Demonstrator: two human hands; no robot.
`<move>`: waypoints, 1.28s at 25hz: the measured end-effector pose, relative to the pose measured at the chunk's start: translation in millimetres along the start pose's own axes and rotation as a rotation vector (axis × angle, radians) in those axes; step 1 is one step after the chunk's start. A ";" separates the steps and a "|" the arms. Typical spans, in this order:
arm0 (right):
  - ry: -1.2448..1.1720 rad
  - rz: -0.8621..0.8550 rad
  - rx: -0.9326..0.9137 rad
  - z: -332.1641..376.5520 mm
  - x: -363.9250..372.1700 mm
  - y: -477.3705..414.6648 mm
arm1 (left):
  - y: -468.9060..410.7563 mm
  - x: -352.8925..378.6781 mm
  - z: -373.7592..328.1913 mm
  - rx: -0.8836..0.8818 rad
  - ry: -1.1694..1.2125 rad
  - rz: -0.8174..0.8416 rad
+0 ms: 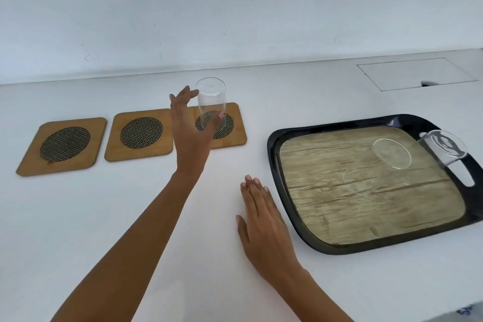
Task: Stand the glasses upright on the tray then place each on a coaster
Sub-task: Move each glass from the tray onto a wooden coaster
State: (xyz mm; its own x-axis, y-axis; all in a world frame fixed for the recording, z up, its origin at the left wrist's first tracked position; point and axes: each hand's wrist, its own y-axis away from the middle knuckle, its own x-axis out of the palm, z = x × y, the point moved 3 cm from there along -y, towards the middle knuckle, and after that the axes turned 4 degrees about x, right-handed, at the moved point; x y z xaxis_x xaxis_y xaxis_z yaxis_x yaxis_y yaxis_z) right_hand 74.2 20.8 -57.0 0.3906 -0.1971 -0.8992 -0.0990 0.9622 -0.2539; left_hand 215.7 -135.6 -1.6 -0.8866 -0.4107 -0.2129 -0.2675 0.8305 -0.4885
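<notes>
A clear glass [211, 102] stands upright on the rightmost of three wooden coasters [235, 125]. My left hand [192, 136] is around it with fingers spread, the thumb low at its right side and the index tip by its left rim. The middle coaster [139, 134] and the left coaster [62, 146] are bare. On the black tray [274, 165] a second glass [418, 153] lies on its side, its base on the right handle. Another faint glass [366, 180] lies beside it. My right hand [264, 219] rests flat on the table, left of the tray.
The white wall rises just behind the coasters. A flush rectangular hatch [415, 73] sits in the tabletop at the back right. The tray's wood-patterned floor [352, 217] shows bare toward the front.
</notes>
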 end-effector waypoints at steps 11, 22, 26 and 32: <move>0.038 -0.442 0.228 -117.7 -86.2 53.3 | 84.1 117.5 -110.6 0.104 0.109 0.523; 0.009 -0.365 0.297 -187.7 -90.5 81.8 | 141.4 224.8 -126.5 -0.098 0.055 0.808; -0.001 -0.335 0.285 -188.8 -88.8 80.0 | 145.1 223.4 -130.3 -0.096 0.059 0.726; 0.021 -0.320 0.261 -189.9 -86.9 79.1 | 143.3 187.4 -147.5 -0.084 0.108 0.519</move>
State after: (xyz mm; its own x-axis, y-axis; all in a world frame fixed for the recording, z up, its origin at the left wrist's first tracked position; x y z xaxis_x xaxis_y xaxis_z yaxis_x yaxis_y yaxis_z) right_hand -141.4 78.3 -66.6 0.3454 -0.4951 -0.7972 0.2609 0.8667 -0.4253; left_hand -44.4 -38.0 13.3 -0.9428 0.0992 -0.3183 0.1911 0.9431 -0.2722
